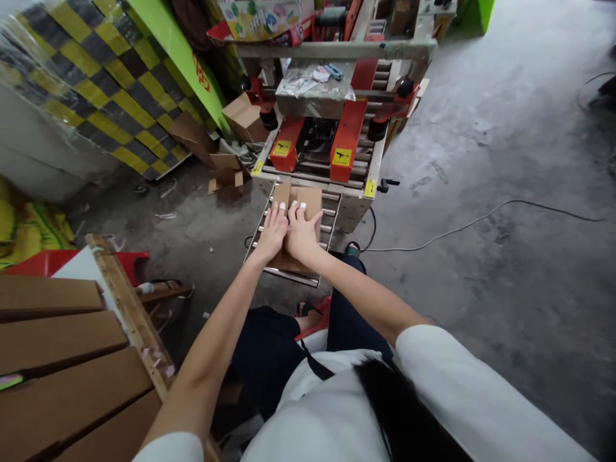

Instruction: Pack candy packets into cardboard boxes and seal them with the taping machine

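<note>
A brown cardboard box (312, 197) lies on the short roller conveyor (329, 221) in front of me. My left hand (273, 230) rests on the box's left top flap, its fingers stretched forward. Beside it, my right hand (302, 232) lies on the right flap with fingers spread and thumb out to the right. Between the flaps a gap shows at the far end of the box. The two hands touch or nearly touch at the middle, and both arms reach straight forward. Whatever is inside the box is hidden.
Beyond the rollers stands a carton sealing machine with red side belts (347, 141) and a crank handle (387, 185). Brown cartons (62, 359) fill the lower left behind a wooden rail (128, 308). A grey cable (462, 221) crosses the floor. Discarded boxes (226, 170) lie left of the machine.
</note>
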Available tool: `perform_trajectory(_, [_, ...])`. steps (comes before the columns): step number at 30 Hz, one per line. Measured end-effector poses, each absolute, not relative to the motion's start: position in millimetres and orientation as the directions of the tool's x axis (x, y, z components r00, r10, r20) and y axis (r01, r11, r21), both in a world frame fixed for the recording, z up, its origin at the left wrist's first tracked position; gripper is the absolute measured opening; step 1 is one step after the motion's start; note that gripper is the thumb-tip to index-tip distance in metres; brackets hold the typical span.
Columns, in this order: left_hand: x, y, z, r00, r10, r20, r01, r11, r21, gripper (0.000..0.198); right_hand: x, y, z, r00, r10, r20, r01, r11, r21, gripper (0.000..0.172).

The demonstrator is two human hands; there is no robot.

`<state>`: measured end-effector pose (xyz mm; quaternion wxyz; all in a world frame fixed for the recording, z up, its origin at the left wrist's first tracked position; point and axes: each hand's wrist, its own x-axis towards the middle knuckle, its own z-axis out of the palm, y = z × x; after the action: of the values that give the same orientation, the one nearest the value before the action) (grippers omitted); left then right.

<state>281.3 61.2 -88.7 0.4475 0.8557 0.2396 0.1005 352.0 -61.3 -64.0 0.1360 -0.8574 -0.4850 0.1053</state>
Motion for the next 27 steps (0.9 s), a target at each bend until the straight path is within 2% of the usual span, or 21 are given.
perform_trajectory(2, [279.7,64.7,-92.3,0.897,0.438,-0.049,0.349,-0.638,0.687,0.071,350.9,-64.5,-68.5,0.511,0.859,0.008,0.794,-0.469,-0.387,0.064])
perform_trajectory(5, [275.6,68.1,-96.3,0.941,0.336,-0.051,0.313,-0.8,0.512,0.07,353.8,-71.9,-76.1,0.563,0.816,0.132,0.735,-0.422,-0.531,0.055])
perform_trajectory(7, [274.5,66.7,-98.7,0.944,0.329,-0.034,0.303,-0.817,0.49,0.071,357.8,-74.7,-79.9,0.642,0.751,0.153,0.644,-0.421,-0.639,0.053])
perform_trajectory(9, [275.6,63.4,-99.5,0.924,0.379,-0.05,0.354,-0.797,0.489,0.072,359.9,-76.8,-82.6,0.677,0.721,0.148,0.588,-0.409,-0.698,0.057])
perform_trajectory(12, [279.4,62.6,-94.8,0.879,0.444,-0.173,0.445,-0.638,0.629,0.069,350.5,-88.1,-85.6,0.566,0.801,0.193,0.68,-0.322,-0.658,0.07])
perform_trajectory(14, [282.5,67.0,-89.1,0.863,0.438,-0.253,0.465,-0.492,0.736,0.066,336.5,-101.7,-88.2,0.381,0.895,0.23,0.8,-0.195,-0.567,0.089])
perform_trajectory(16, [287.4,72.0,-84.4,0.849,0.45,-0.276,0.469,-0.401,0.787,0.067,325.2,-112.1,-92.0,0.228,0.948,0.22,0.881,-0.105,-0.462,0.103])
perform_trajectory(18, [293.9,72.4,-82.2,0.828,0.502,-0.249,0.46,-0.357,0.813,0.072,328.4,-109.3,-95.5,0.186,0.965,0.187,0.919,-0.103,-0.38,0.1])
perform_trajectory(20, [296.7,62.7,-81.4,0.764,0.629,-0.143,0.396,-0.282,0.874,0.075,355.2,-90.4,-95.5,0.22,0.961,0.17,0.931,-0.155,-0.33,0.095])
perform_trajectory(23, [272.4,25.4,-75.5,0.638,0.77,-0.007,0.25,-0.199,0.947,0.074,432.3,-50.2,-83.4,0.302,0.932,0.202,0.922,-0.231,-0.312,0.096])
perform_trajectory(25, [230.1,-11.5,-64.5,0.687,0.726,-0.028,0.238,-0.188,0.953,0.068,482.4,-28.4,-69.8,0.342,0.907,0.246,0.906,-0.249,-0.342,0.096])
perform_trajectory(27, [172.5,-52.6,-47.4,0.737,0.671,-0.082,0.263,-0.173,0.949,0.056,507.0,-11.6,-62.0,0.357,0.888,0.29,0.894,-0.235,-0.381,0.088])
